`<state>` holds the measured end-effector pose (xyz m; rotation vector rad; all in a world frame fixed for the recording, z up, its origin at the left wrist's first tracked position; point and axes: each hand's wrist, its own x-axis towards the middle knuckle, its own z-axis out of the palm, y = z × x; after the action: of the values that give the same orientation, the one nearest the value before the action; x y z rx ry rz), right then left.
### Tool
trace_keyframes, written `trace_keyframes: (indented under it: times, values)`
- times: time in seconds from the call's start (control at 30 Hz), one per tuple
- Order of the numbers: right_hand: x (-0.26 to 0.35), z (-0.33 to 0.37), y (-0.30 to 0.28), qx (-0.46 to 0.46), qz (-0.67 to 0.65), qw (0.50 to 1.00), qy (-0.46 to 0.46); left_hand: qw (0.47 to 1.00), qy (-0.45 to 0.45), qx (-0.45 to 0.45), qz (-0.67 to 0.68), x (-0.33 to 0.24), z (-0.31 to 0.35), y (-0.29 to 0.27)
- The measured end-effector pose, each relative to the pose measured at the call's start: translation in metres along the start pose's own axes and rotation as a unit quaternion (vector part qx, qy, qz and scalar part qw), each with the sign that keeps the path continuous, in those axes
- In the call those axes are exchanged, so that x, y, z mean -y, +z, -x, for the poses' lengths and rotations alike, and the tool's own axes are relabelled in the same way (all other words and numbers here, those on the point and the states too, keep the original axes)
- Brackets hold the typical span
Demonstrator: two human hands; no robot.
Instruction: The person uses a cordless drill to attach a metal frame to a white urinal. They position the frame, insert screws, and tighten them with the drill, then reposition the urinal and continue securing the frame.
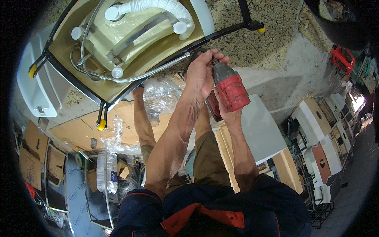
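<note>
A red and black cordless impact driver (233,91) points away from me, held by its grip in my right hand (228,112). My left hand (200,73) is closed at the driver's nose, with thumb and fingers pinched around the bit end; the bit itself is mostly hidden. Just beyond my left hand lies the black metal frame (158,65) of an upturned bathtub (158,23). A braided metal hose (158,71) runs along this frame and ends near my left wrist. On the tub's underside is a white corrugated drain hose (154,6).
Yellow-tipped feet (102,124) stick out from the frame's corners. Clear plastic wrap (162,94) and cardboard (79,130) lie at my feet. A pale grey panel (256,126) stands at my right. Several white cabinets (312,118) are stacked farther right, near a red plastic item (342,60).
</note>
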<state>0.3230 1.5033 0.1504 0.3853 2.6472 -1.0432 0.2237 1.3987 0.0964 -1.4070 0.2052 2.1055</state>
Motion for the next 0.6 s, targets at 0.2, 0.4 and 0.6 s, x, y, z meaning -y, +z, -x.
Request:
trace_keyframes:
  times: [0.2, 0.4, 0.6]
  values:
    - [-0.003, -0.026, 0.000, -0.020, -0.017, 1.000, 0.001, 0.999, 0.015, 0.034, -0.013, -0.001, -0.010, 0.008]
    - [0.000, -0.053, -0.008, 0.019, 0.018, 0.999, -0.040, 0.999, 0.028, 0.039, -0.007, -0.005, -0.028, 0.009]
    - [0.003, -0.056, -0.009, 0.008, 0.015, 1.000, -0.019, 0.999, 0.017, 0.044, 0.005, -0.003, -0.035, 0.005]
